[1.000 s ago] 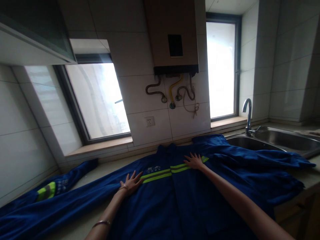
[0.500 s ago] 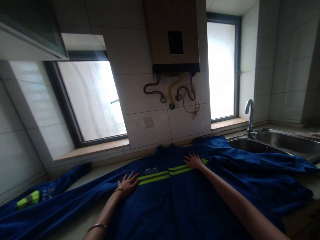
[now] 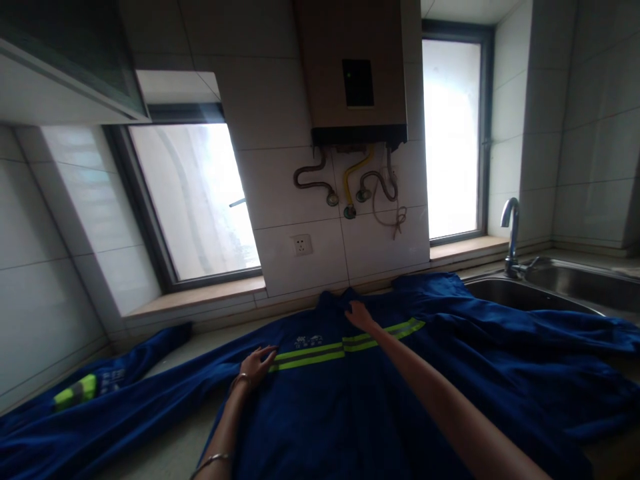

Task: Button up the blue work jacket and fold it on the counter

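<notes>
A blue work jacket (image 3: 350, 400) with yellow-green reflective stripes (image 3: 320, 355) lies spread flat on the counter, one sleeve (image 3: 100, 407) stretching far left. My left hand (image 3: 255, 365) rests palm down on the jacket's chest at the left end of the stripe, fingers apart. My right hand (image 3: 359, 314) reaches up to the collar (image 3: 336, 300) near the wall, its fingers bent on the cloth; whether it grips the collar is unclear.
A steel sink (image 3: 550, 293) with a tall tap (image 3: 511, 237) lies at the right, partly covered by the jacket. A water heater (image 3: 357, 73) with hoses hangs on the tiled wall above a socket (image 3: 302, 245). Windows stand left and right.
My right hand has moved left and up from the stripe's right part to the collar. My left hand has drawn its fingers closer together but stays in place.
</notes>
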`<action>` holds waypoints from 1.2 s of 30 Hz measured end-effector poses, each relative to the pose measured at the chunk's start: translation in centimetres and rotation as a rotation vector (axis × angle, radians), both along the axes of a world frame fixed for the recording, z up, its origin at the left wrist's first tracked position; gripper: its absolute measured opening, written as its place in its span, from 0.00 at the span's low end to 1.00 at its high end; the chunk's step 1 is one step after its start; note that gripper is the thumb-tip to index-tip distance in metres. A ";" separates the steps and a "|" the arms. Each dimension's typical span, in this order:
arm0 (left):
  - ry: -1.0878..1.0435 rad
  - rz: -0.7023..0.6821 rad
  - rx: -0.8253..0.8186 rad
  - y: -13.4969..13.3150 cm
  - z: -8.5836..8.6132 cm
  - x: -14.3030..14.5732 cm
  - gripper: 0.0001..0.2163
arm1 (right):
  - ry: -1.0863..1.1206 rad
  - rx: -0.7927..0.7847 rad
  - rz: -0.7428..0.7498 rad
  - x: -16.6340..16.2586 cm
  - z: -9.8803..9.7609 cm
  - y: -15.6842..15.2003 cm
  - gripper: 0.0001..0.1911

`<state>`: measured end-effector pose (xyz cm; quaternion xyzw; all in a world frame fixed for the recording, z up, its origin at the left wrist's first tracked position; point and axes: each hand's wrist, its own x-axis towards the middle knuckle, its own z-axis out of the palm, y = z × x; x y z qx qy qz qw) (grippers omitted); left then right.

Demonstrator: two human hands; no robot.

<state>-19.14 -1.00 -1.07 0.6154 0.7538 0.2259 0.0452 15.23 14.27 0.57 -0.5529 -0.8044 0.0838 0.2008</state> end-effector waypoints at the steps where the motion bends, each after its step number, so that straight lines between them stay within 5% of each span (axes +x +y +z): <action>1: -0.041 0.024 0.027 0.0 0.1 -0.4 0.20 | 0.013 -0.001 0.034 -1.1 -0.2 -0.1 0.27; 5: -0.104 0.120 0.101 -0.2 0.1 -1.5 0.17 | 0.049 -0.043 0.039 -3.5 -1.4 -0.6 0.25; 12: -0.222 0.137 0.209 -0.4 0.0 -1.6 0.11 | 0.195 -0.054 -0.089 -3.2 -1.4 0.1 0.24; 24: -0.678 0.184 0.327 1.4 4.8 4.0 0.13 | 0.914 0.028 -0.277 3.8 4.3 1.0 0.36; 28: -0.916 0.112 0.229 3.1 6.0 7.2 0.15 | 1.184 -0.352 -0.108 7.9 5.9 -0.2 0.29; 32: -0.995 0.082 0.167 3.9 5.6 10.0 0.24 | 1.040 -0.614 0.059 12.1 6.4 -2.3 0.11; 36: -0.889 -0.010 0.092 3.8 4.1 12.2 0.35 | 0.793 -0.793 0.266 15.3 5.6 -4.9 0.13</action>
